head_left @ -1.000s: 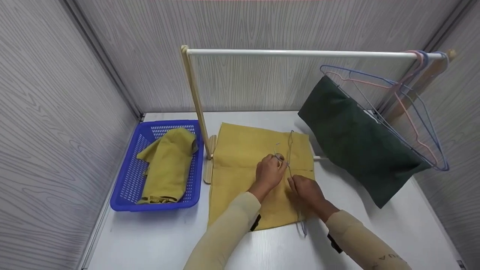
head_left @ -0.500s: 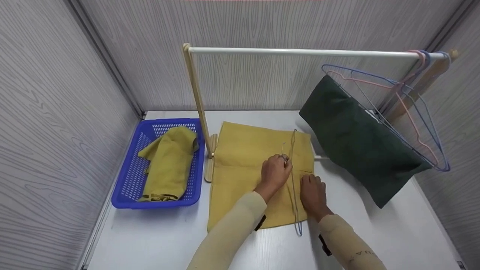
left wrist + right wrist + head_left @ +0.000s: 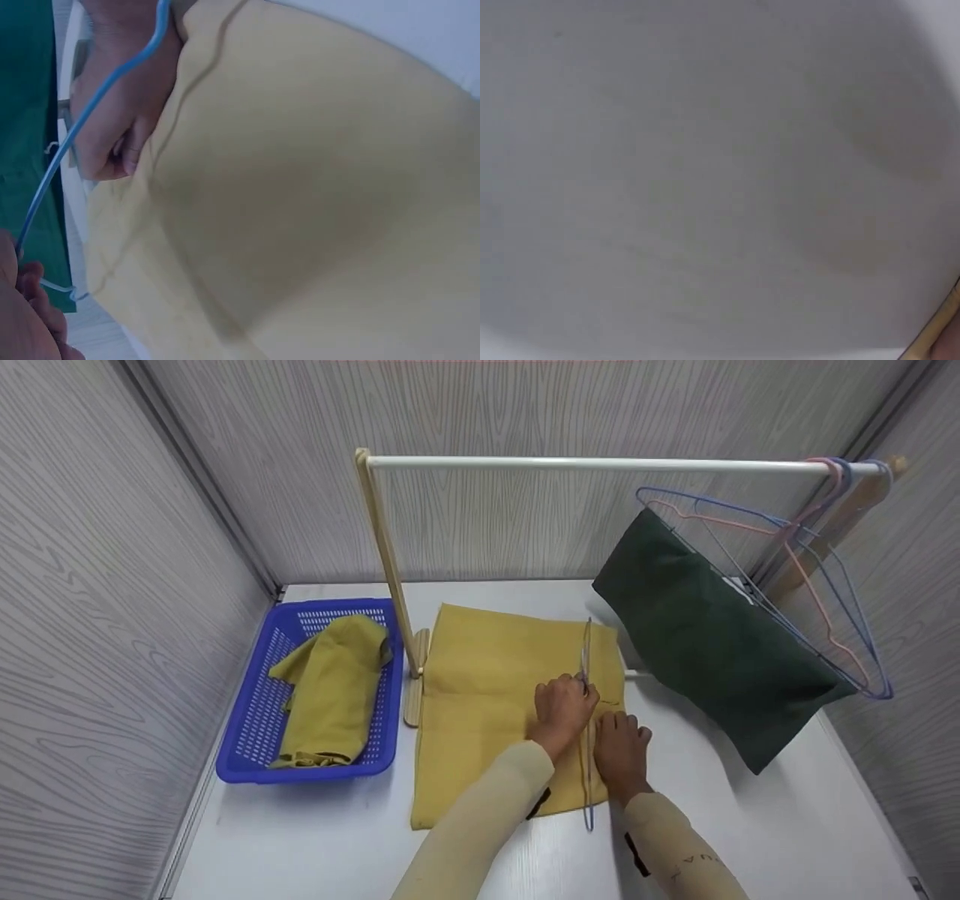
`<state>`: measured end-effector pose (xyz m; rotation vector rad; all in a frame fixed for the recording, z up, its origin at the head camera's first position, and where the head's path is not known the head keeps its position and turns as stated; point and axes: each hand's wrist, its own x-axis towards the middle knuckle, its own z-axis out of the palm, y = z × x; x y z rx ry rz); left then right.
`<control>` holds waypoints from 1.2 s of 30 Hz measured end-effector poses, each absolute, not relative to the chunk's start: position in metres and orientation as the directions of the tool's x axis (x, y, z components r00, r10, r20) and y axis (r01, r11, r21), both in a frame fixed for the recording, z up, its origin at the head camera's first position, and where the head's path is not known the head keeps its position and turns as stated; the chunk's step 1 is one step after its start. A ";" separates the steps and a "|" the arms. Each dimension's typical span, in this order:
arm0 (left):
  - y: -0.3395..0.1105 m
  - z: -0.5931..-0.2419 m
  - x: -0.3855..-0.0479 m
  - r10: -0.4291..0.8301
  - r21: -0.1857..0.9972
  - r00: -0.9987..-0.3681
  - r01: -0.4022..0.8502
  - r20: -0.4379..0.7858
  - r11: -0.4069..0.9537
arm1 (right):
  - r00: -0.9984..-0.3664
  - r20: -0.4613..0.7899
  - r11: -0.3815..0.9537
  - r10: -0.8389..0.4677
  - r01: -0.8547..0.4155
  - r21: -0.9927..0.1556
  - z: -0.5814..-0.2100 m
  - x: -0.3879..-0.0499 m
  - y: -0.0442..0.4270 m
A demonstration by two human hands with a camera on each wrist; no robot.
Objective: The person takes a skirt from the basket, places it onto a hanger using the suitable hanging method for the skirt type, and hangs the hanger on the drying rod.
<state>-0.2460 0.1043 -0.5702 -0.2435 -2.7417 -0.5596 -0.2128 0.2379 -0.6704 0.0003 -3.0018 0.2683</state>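
A yellow cloth (image 3: 480, 660) lies spread on the table, with a thin blue wire hanger (image 3: 589, 787) lengthwise over its right part. My left hand (image 3: 564, 706) grips the hanger near its hook; in the left wrist view the blue wire (image 3: 97, 96) rises from these fingers. At the cloth's right edge is my right hand (image 3: 622, 750), its fingers curled on the fabric. The left wrist view shows that right hand (image 3: 124, 112) pinching the edge, thumb tip visible. Mostly blurred white surface fills the right wrist view, with a yellow cloth edge (image 3: 934, 330) in the corner.
A blue basket (image 3: 238, 727) at the left holds a crumpled yellow cloth (image 3: 330, 690). A rack with a white rail (image 3: 600, 463) spans the back. At its right end hang pink and blue hangers (image 3: 829, 615) and a dark green cloth (image 3: 712, 637).
My left hand has moved right with the hanger's hook, and the hanger now lies straighter along the cloth. My right hand has let go of the hanger and moved to the cloth's right edge.
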 end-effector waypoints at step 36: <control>0.036 -0.572 -0.278 -0.010 0.473 -0.952 0.143 0.307 0.869 | -0.971 0.240 0.985 0.016 -0.026 -0.171 -0.668 -0.209 0.237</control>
